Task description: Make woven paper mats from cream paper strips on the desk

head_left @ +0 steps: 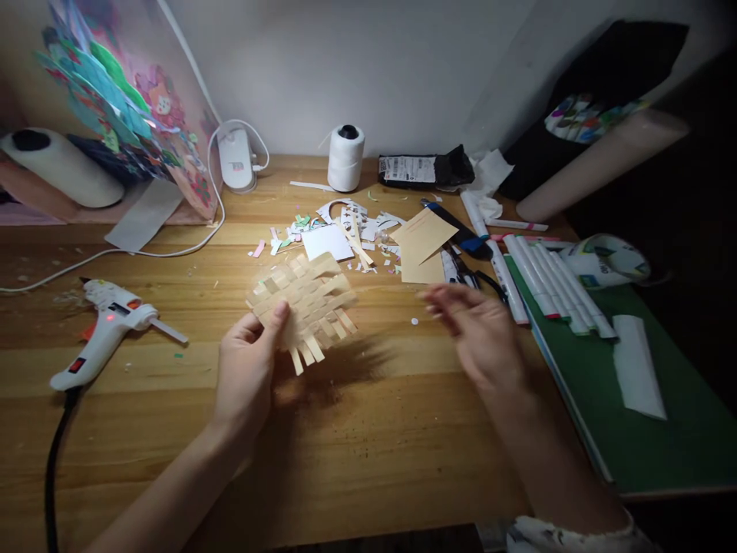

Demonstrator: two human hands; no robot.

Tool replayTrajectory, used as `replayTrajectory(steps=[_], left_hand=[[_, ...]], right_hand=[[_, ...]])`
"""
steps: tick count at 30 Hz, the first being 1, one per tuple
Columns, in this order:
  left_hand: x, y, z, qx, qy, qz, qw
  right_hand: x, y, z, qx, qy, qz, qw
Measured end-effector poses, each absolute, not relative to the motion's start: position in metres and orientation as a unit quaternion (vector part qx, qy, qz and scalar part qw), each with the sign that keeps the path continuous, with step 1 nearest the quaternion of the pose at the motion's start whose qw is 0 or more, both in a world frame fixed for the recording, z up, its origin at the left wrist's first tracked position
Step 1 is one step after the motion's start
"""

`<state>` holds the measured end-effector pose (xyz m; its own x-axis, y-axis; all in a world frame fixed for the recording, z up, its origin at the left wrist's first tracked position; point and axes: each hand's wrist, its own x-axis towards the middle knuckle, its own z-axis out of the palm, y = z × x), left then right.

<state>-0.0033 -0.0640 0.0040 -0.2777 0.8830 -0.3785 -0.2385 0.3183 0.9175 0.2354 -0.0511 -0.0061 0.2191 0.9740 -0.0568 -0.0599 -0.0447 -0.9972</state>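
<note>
My left hand (250, 361) grips a woven paper mat (302, 299) by its left edge, thumb on top and fingers beneath. The mat is made of cream strips crossing over and under, with loose strip ends sticking out on the right and lower sides. It is held tilted above the wooden desk. Off to its right, my right hand (477, 326) is raised over the desk, apart from the mat. Its fingertips are bent toward each other but smeared by motion, so whether they hold anything does not show. Tan paper pieces (423, 242) lie just beyond this hand.
A hot glue gun (107, 330) with a lit red light lies left on the desk (368, 468). Paper scraps (328, 238), a thread spool (345, 161) and a black package (423, 170) are at the back. Several markers (553, 284) rest on a green board (668, 461) at right.
</note>
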Motion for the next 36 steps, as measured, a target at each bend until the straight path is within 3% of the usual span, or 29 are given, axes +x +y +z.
replayTrajectory(steps=[3, 5, 11, 36], left_hand=[[-0.001, -0.066, 0.000, 0.261, 0.582, 0.516, 0.572], [0.001, -0.068, -0.002, 0.256, 0.568, 0.505, 0.597], [0.007, -0.075, -0.002, 0.224, 0.534, 0.466, 0.668], [-0.004, -0.056, -0.001, 0.166, 0.525, 0.536, 0.640]], right_hand=[[0.201, -0.069, -0.011, -0.489, -0.451, 0.650, 0.367], [0.183, -0.079, -0.014, -0.466, -0.423, 0.706, 0.324], [0.173, -0.083, -0.019, -0.463, -0.398, 0.724, 0.321], [0.183, -0.081, -0.016, -0.482, -0.375, 0.719, 0.332]])
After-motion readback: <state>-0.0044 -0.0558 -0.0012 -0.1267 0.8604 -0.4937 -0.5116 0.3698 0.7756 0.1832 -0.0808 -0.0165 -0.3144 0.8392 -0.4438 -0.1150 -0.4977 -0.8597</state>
